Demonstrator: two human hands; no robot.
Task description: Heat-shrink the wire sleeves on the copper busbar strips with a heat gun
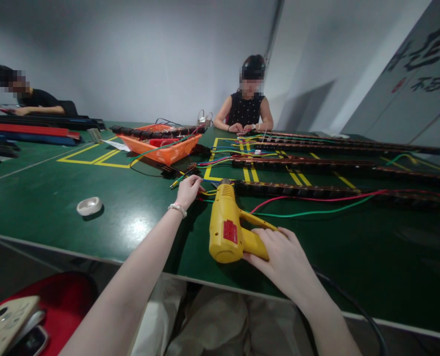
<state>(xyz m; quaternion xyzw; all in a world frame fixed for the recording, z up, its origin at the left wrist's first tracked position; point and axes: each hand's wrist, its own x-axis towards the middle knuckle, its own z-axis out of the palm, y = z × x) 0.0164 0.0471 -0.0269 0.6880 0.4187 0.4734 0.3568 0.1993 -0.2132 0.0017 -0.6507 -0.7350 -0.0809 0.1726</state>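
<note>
My right hand [279, 247] is wrapped round the handle of a yellow heat gun [225, 222], whose nozzle points away from me toward the wires. My left hand [190, 190] pinches thin coloured wires [209, 192] just left of the nozzle. These wires lead to the near end of a long dark strip [279, 190] lying across the table. Exactly which wires sit between my fingertips is hard to see. A red wire and a green wire [316, 213] run along the near side of the strip, right of the heat gun.
An orange basket [168, 154] with dark strips across it stands beyond my left hand. A small white oval dish [89, 206] lies at left. More wired strips [316, 164] lie at right. One person [246, 111] sits opposite, another [41, 101] far left. A black cord [353, 301] trails at right.
</note>
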